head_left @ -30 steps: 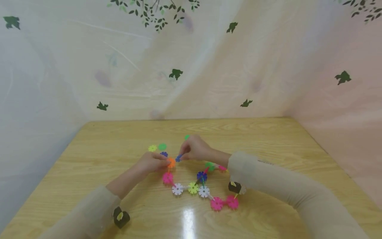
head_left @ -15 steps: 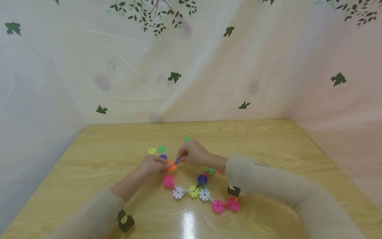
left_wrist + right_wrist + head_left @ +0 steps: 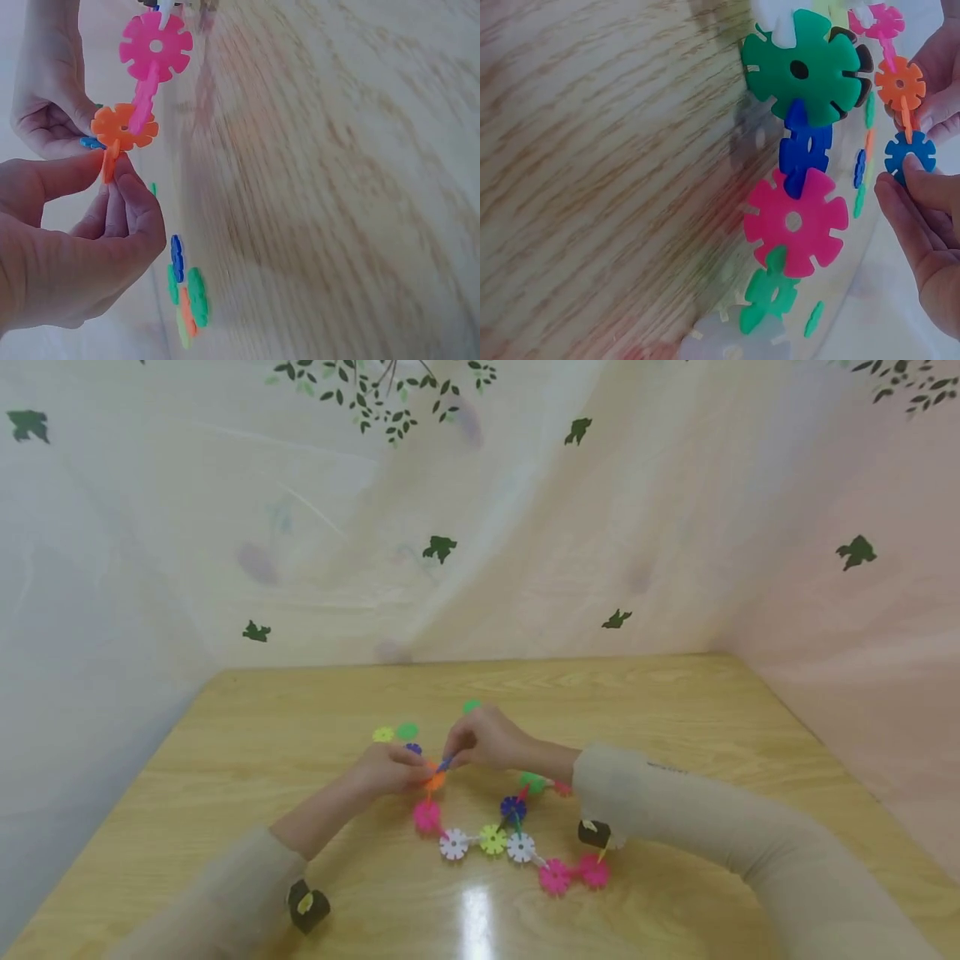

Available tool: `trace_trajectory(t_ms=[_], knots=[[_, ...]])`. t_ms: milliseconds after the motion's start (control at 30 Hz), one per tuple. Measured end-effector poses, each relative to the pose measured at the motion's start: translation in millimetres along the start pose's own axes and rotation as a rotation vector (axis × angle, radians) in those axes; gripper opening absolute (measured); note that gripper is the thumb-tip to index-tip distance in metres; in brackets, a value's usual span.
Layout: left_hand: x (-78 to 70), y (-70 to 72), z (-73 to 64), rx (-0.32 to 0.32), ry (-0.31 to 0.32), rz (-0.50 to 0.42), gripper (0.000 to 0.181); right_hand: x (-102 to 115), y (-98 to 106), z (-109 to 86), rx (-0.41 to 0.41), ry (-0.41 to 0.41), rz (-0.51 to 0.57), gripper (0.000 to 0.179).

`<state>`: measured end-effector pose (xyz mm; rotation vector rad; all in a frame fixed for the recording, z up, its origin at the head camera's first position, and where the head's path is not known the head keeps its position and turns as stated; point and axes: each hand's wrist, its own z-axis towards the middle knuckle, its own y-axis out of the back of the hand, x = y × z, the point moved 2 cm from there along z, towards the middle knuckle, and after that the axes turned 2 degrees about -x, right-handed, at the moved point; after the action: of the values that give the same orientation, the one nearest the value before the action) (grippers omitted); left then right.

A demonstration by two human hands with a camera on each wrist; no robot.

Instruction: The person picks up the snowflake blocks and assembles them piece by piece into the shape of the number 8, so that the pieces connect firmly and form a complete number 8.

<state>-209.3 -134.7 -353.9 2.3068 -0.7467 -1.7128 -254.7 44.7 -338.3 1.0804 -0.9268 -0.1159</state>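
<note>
A chain of notched plastic discs leads up to an orange disc (image 3: 124, 127). A second orange disc (image 3: 110, 163), seen edge-on, sits against it. My left hand (image 3: 390, 768) pinches this end of the chain between thumb and fingers. My right hand (image 3: 491, 739) pinches a blue disc (image 3: 910, 155) by its lower edge. The blue disc's upper edge meets the edge-on orange disc; how deep the slots engage cannot be told. Both hands are held close together above the table. A pink disc (image 3: 156, 46) links on beyond the orange ones.
The joined chain lies across the wooden table (image 3: 337, 693), with a white disc (image 3: 453, 844), a yellow disc (image 3: 492, 840) and pink discs (image 3: 555, 877). Loose discs lie behind the hands, among them a yellow-green one (image 3: 383, 735) and a green one (image 3: 407, 731). A printed curtain (image 3: 510, 568) hangs behind.
My right hand has brought the blue disc left and slightly down, from a small gap to contact with the orange end. The left hand keeps its grip.
</note>
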Motion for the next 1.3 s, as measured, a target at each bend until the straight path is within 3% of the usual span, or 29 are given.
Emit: trace_trajectory(t_ms=[167,333,500,633,767,867,1033,1300], knots=[[4.9,3.2,1.1,0.012,-0.003,0.054,0.03,-1.3,-1.7,2.4,0.027,-0.019,0.057,0.009],[9.8,5.0,0.9,-0.014,-0.009,0.054,0.028,-10.9,6.2,12.6,0.115,-0.059,0.054,0.022],[10.0,8.7,-1.5,-0.033,0.014,0.048,0.031,-25.9,26.4,30.8,0.12,-0.094,-0.037,0.027],[11.8,8.2,-2.5,-0.034,0.022,0.055,0.033,-44.8,37.6,41.9,0.076,-0.181,-0.107,0.027],[13.2,5.9,-2.9,-0.032,0.016,0.034,0.034,-67.2,40.0,50.7,0.024,-0.22,-0.143,0.027],[14.4,4.8,-2.5,-0.026,0.011,0.015,0.032,-74.7,37.7,57.6,0.042,-0.243,-0.193,0.027],[15.8,3.6,-2.2,-0.034,0.014,0.012,0.03,-73.5,29.4,64.1,0.129,-0.301,-0.265,0.033],[14.0,5.5,0.1,-0.022,-0.006,-0.053,0.028,-68.2,20.0,67.0,0.118,-0.252,-0.449,0.018]])
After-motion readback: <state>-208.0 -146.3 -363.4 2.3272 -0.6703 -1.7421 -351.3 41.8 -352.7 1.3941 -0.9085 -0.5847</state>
